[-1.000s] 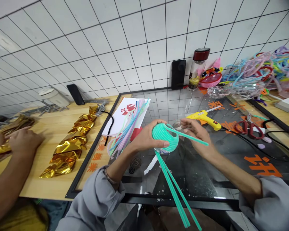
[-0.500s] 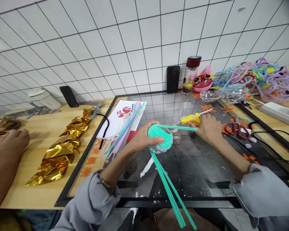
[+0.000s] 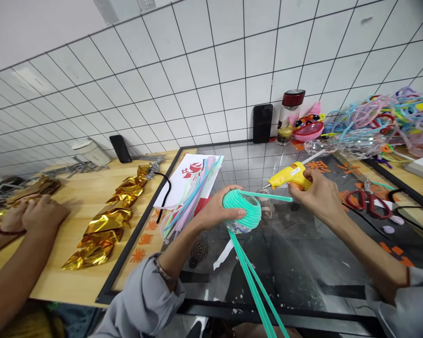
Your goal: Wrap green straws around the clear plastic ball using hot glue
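Observation:
My left hand (image 3: 220,206) is closed round a clear rounded cup (image 3: 253,203) that is wrapped in rows of teal pipe cleaner (image 3: 245,213). One loose teal end sticks out to the right from its top. Several long teal pipe cleaners (image 3: 248,274) hang below the cup towards my lap. My right hand (image 3: 317,192) grips a yellow hot glue gun (image 3: 287,177), lifted off the table, with its nozzle pointing left above the loose teal end. A white glue stick (image 3: 315,156) juts from the gun's back.
Pastel pipe cleaners (image 3: 193,195) lie on white paper (image 3: 176,173) at the left. Red-handled scissors (image 3: 369,204) and black cords are at the right. A glass bottle (image 3: 289,117) and a phone (image 3: 262,123) stand by the wall. Another person's hands (image 3: 39,213) work beside gold foil (image 3: 108,220).
My right hand has let go of the loose teal end and picked up the glue gun, raising it from the table. My left hand still holds the wrapped cup. The view has shifted slightly.

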Demonstrator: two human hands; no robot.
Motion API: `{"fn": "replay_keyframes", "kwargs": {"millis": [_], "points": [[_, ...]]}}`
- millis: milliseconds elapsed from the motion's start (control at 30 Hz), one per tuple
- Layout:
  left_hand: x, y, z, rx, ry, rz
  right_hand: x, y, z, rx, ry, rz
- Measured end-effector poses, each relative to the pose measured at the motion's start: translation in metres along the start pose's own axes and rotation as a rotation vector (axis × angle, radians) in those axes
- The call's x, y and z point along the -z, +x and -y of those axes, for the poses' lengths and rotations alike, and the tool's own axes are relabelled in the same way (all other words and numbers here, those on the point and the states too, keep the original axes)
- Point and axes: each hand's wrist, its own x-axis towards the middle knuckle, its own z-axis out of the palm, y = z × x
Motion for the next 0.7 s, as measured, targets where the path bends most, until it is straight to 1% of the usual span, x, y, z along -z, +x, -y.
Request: {"fn": "replay_keyframes", "kwargs": {"millis": [67, 167, 300, 533, 700], "points": [[0.001, 0.0, 0.0, 0.006, 0.0, 0.0, -0.001, -0.008, 0.005, 0.043, 0.099, -0.045], [0.001, 0.0, 0.001, -0.003, -0.001, -0.014, -0.002, -0.018, 0.011, 0.095, 0.189, -0.077], [0.001, 0.001, 0.002, 0.002, -0.012, -0.01, -0.001, -0.025, 0.018, 0.133, 0.266, -0.079], [0.0, 0.0, 0.0, -0.019, 0.024, -0.021, 0.0, -0.032, 0.031, 0.147, 0.329, -0.052], [-0.001, -0.001, -0.001, -0.018, 0.031, -0.016, -0.002, -0.033, 0.031, 0.191, 0.321, -0.103]]}}
